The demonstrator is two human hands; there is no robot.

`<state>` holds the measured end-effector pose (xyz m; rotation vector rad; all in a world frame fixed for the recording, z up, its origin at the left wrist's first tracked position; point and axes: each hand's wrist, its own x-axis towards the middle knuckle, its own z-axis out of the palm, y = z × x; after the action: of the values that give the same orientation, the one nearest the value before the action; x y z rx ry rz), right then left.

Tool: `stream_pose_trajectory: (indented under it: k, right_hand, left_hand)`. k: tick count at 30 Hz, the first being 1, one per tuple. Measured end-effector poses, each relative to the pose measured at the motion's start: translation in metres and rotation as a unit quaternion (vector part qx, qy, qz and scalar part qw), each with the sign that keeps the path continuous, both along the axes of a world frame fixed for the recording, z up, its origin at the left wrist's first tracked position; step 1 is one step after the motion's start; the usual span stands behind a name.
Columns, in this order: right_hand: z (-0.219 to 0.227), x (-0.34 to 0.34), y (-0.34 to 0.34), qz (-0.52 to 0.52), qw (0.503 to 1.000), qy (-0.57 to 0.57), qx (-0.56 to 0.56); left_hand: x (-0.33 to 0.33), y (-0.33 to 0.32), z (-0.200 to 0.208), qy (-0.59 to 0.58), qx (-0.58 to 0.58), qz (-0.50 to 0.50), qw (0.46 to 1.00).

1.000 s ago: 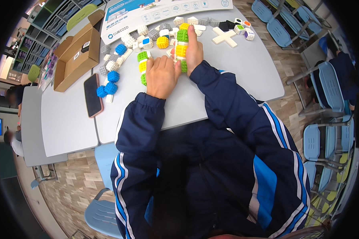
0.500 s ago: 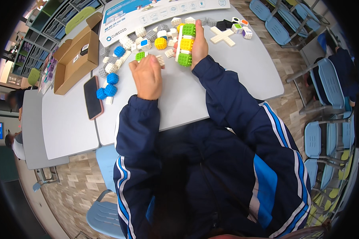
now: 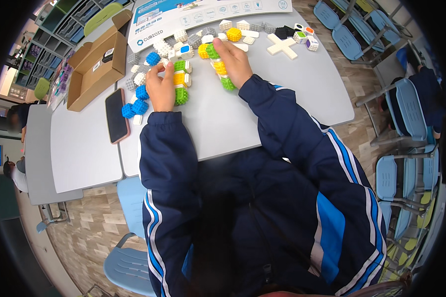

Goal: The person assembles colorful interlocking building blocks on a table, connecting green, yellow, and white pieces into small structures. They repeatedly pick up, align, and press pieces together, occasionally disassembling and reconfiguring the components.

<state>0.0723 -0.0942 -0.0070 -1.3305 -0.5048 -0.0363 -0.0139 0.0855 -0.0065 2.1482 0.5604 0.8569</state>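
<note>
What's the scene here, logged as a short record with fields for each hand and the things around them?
Left hand: beside the left green-and-yellow block row; whether it grips it is unclear
Right hand: holding the right green-and-yellow block row
Phone: screen dark, left of the left hand
Blue blocks: some grouped beside the phone
White cross piece: on the table, beyond the right hand
Cardboard box: open, beyond the phone

On your pale grey table (image 3: pixel 228 126) lie a phone (image 3: pixel 116 116), an open cardboard box (image 3: pixel 115 59), a white cross (image 3: pixel 282 46) and scattered blocks (image 3: pixel 140 107).
</note>
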Motion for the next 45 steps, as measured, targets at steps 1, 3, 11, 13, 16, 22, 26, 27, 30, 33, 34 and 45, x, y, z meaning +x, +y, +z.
stream_pose_trajectory:
  k: [1,3,11,13,16,22,26,27,30,33,34,45]
  right_hand:
    - [0.002,-0.002,-0.001,-0.006,1.0,0.0,-0.009]
    - [0.009,-0.008,-0.005,-0.019,0.999,-0.001,-0.028]
    - [0.011,-0.005,-0.013,-0.046,0.993,-0.033,-0.107]
    - [0.011,0.003,-0.017,-0.093,0.991,-0.039,-0.091]
    - [0.014,0.014,-0.02,-0.178,0.983,-0.047,-0.021]
    - [0.006,0.051,-0.049,-0.219,0.966,-0.006,-0.137]
    - [0.012,0.057,-0.07,-0.241,0.924,0.004,-0.297]
    - [0.013,0.059,-0.073,-0.241,0.92,0.013,-0.309]
    - [0.016,0.061,-0.08,-0.252,0.903,0.029,-0.347]
    - [0.016,0.061,-0.082,-0.269,0.879,0.024,-0.392]
    - [0.014,0.064,-0.082,-0.27,0.872,0.026,-0.408]
    - [0.001,0.069,-0.082,-0.317,0.865,-0.104,-0.374]
  left_hand:
    - [0.0,0.003,-0.003,0.003,-0.004,-0.007,1.0]
    - [0.001,0.007,-0.008,0.011,-0.016,-0.021,1.0]
    - [0.002,0.0,-0.004,0.027,-0.009,-0.005,1.0]
    - [-0.001,-0.006,0.003,0.016,0.044,-0.029,0.998]
    - [-0.004,-0.011,0.005,0.059,0.117,-0.05,0.99]
    - [-0.01,-0.02,0.009,0.082,0.13,-0.118,0.981]
    - [-0.007,-0.021,0.006,-0.01,0.147,-0.182,0.972]
    - [-0.006,-0.024,0.008,-0.045,0.141,-0.195,0.969]
    - [-0.004,-0.037,0.013,-0.125,0.102,-0.223,0.961]
    - [-0.007,-0.053,0.016,-0.122,0.022,-0.223,0.967]
    - [-0.009,-0.055,0.016,-0.098,-0.005,-0.221,0.97]
    - [-0.01,-0.069,0.015,-0.075,-0.323,-0.304,0.893]
